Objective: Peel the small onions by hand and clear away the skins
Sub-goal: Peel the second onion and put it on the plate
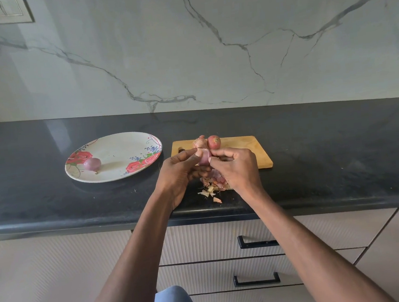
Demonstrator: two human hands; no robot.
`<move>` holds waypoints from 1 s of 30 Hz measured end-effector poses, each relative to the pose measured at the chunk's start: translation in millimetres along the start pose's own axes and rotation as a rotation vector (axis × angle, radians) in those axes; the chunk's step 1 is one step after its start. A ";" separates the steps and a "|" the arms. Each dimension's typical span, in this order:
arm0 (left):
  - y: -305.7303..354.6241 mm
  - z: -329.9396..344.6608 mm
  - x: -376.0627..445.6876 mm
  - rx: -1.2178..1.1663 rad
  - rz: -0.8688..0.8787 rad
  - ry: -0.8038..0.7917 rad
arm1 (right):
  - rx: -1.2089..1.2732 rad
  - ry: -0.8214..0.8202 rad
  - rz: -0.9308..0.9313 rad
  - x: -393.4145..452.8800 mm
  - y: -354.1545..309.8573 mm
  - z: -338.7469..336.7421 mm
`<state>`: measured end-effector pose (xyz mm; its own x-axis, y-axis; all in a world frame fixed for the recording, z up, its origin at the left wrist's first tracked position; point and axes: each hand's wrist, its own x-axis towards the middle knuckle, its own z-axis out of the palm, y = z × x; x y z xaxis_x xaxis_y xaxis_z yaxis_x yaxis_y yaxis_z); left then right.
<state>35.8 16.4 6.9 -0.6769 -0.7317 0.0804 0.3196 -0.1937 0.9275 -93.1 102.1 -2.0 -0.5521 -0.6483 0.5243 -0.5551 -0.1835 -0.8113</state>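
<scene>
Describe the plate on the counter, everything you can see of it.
The plate is round and shallow, white with red rose prints and small blue and green sprigs near its rim; it looks like melamine or glazed ceramic. It lies flat on the black counter, left of the wooden cutting board and apart from it. One peeled purple onion rests on its left part. Neither hand touches it.

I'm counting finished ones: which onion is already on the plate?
The purple peeled onion lying alone on the floral plate; the others sit on the cutting board or in the hands.
</scene>
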 end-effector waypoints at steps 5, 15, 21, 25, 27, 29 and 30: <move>-3.1 -1.9 2.5 0.039 0.015 0.019 | -0.095 0.037 -0.110 -4.8 -0.4 7.6; -5.7 -3.3 4.5 0.022 0.021 0.032 | -0.107 0.055 -0.094 -2.7 -2.7 3.8; -5.5 -3.4 3.2 0.053 0.030 0.052 | -0.092 0.029 -0.071 -1.1 -3.3 1.4; -6.2 -2.0 2.8 0.119 0.041 0.027 | -0.009 0.033 -0.052 -3.2 -6.7 0.1; -8.2 -3.3 4.4 0.157 0.054 0.030 | -0.025 0.043 -0.062 -2.7 -3.9 1.8; -9.1 -4.3 5.4 0.197 0.071 0.036 | -0.047 0.051 -0.064 -2.7 -2.7 4.0; -9.3 -4.4 5.6 0.211 0.076 0.035 | -0.060 0.059 -0.062 -3.1 -2.5 4.8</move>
<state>31.9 11.3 -2.9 -0.6314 -0.7621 0.1435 0.2205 0.0010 0.9754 -87.0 101.0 -2.8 -0.5498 -0.5922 0.5891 -0.6250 -0.1762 -0.7605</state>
